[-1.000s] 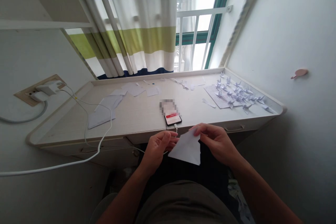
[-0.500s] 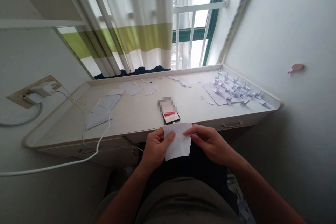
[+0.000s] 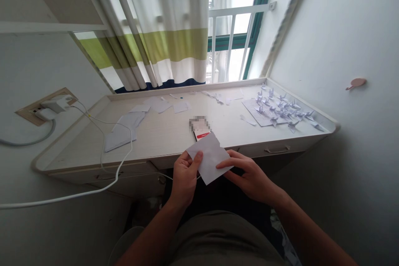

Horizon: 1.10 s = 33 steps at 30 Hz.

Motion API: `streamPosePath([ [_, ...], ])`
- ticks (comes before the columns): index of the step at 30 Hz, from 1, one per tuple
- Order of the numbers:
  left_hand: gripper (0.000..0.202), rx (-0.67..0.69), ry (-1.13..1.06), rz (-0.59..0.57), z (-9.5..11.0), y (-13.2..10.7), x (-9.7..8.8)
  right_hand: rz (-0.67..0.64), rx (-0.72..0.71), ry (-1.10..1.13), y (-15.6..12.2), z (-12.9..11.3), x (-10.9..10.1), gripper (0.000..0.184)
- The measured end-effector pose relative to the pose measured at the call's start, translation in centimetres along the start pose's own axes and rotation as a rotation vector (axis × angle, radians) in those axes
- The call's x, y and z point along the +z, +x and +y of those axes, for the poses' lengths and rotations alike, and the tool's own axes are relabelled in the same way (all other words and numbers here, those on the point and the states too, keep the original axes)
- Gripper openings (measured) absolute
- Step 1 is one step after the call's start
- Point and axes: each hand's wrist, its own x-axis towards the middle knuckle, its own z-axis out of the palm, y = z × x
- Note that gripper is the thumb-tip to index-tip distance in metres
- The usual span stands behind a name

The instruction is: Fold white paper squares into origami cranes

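Observation:
I hold a white sheet of paper [image 3: 209, 158] in front of me, just below the desk's front edge. My left hand [image 3: 184, 176] pinches its left corner, thumb on top. On the sheet's right side my right hand [image 3: 246, 174] grips it with fingers pressed against the edge. The sheet is tilted like a diamond and hides part of a phone [image 3: 202, 134] lying on the desk [image 3: 162, 137].
Several small folded paper cranes [image 3: 280, 111] lie at the desk's right end. Loose white sheets [image 3: 123, 133] sit at the left. White charger cables [image 3: 102, 149] run from a wall socket [image 3: 46, 106] across the desk. A striped curtain [image 3: 156, 37] and a window are behind.
The paper was a folded triangle a second ago; it has since been opened and turned into a tilted flat sheet, raised slightly toward the desk edge. Both hands kept hold.

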Motion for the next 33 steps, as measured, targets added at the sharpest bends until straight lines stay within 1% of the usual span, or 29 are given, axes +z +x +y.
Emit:
streamPosePath([
  [5,0.057,-0.007,-0.016,-0.006,-0.1,-0.1,0.1,-0.006,-0.007,-0.004,-0.1,0.2,0.8,0.015],
  [9,0.053,-0.021,0.018,-0.022,0.2,-0.3,0.1,0.048,-0.024,-0.017,-0.1,0.2,0.9,0.016],
  [14,0.045,-0.001,0.063,-0.029,0.6,-0.2,-0.2,0.135,-0.047,-0.022,0.0,0.3,0.9,0.016],
  [16,0.042,-0.010,0.059,-0.044,0.7,-0.1,-0.3,0.135,-0.058,-0.023,0.0,0.5,1.0,0.017],
  [19,0.041,-0.046,0.061,-0.075,0.9,-0.1,-0.5,0.108,-0.067,-0.035,-0.2,0.7,1.0,0.020],
  [23,0.040,-0.080,0.126,-0.158,1.3,0.0,-0.9,0.140,-0.055,-0.031,-0.1,0.7,0.7,0.019],
  [26,0.038,-0.085,0.180,-0.223,1.5,0.1,-1.5,0.165,-0.049,-0.020,0.1,0.5,0.2,0.015],
  [29,0.034,-0.081,0.224,-0.268,1.8,0.3,-2.1,0.172,-0.060,-0.003,0.2,0.5,-0.3,0.018],
  [31,0.034,-0.090,0.250,-0.296,2.0,0.3,-2.4,0.161,-0.058,0.006,0.3,0.5,-0.6,0.018],
  [33,0.035,-0.103,0.266,-0.311,2.2,0.3,-2.6,0.143,-0.043,-0.003,0.4,0.6,-1.0,0.014],
])
